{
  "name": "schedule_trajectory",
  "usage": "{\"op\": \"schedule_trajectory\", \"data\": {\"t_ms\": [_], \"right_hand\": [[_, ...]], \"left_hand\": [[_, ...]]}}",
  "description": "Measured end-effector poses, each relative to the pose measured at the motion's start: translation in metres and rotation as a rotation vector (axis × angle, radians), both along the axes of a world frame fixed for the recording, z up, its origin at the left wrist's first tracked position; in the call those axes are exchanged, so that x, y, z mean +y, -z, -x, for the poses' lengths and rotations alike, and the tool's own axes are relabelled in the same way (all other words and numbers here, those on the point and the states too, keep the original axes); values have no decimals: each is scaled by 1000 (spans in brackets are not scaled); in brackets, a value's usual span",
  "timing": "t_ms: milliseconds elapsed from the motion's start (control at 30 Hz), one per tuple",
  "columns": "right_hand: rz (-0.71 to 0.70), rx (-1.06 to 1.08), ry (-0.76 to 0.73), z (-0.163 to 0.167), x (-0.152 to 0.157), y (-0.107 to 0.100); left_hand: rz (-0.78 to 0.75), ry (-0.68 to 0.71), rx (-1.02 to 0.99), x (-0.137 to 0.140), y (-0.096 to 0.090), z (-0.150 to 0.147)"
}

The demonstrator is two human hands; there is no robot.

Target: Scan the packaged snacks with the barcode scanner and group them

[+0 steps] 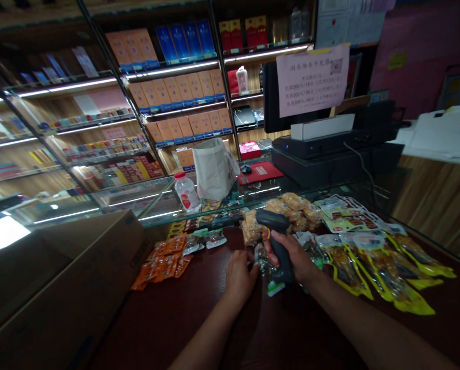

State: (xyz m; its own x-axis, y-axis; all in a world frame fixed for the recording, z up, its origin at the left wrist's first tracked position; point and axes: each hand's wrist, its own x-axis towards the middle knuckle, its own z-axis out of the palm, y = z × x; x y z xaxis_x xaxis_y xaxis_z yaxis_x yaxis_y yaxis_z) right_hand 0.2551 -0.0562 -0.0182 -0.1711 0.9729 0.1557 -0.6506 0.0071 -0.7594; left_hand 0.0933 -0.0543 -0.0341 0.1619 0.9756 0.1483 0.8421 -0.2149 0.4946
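Note:
My right hand [291, 257] is wrapped round the handle of a dark barcode scanner [274, 221], whose head points up and to the left. Just left of it, my left hand [240, 277] has its fingers curled in, pinching the edge of a small clear snack packet [261, 256]. The scanner and my right hand partly cover this packet. A green-edged packet end [275, 289] shows below the scanner grip. Behind the scanner lies a pile of wrapped yellowish snacks [287, 205]. Several orange packets [168, 257] lie to the left, beside small silvery-green packets [214, 237].
An open cardboard box [99, 267] stands at left. Yellow-edged snack pouches [387, 267] spread over the right side. A red-capped bottle [187, 192], a white paper bag [214, 172] and a cash register [338, 149] stand on the glass counter [156, 218] behind. Stocked shelves line the wall.

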Motion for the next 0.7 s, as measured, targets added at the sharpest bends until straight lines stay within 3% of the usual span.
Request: {"op": "schedule_trajectory", "data": {"t_ms": [133, 267, 467, 700], "right_hand": [[3, -10, 7, 0, 0, 1], [12, -28, 22, 0, -1, -1], [23, -50, 48, 2, -2, -3], [32, -88, 69, 1, -5, -7]], "left_hand": [[-58, 48, -73, 0, 5, 9], [-15, 37, -105, 4, 4, 16], [-17, 157, 126, 9, -2, 11], [-157, 90, 33, -1, -11, 20]]}}
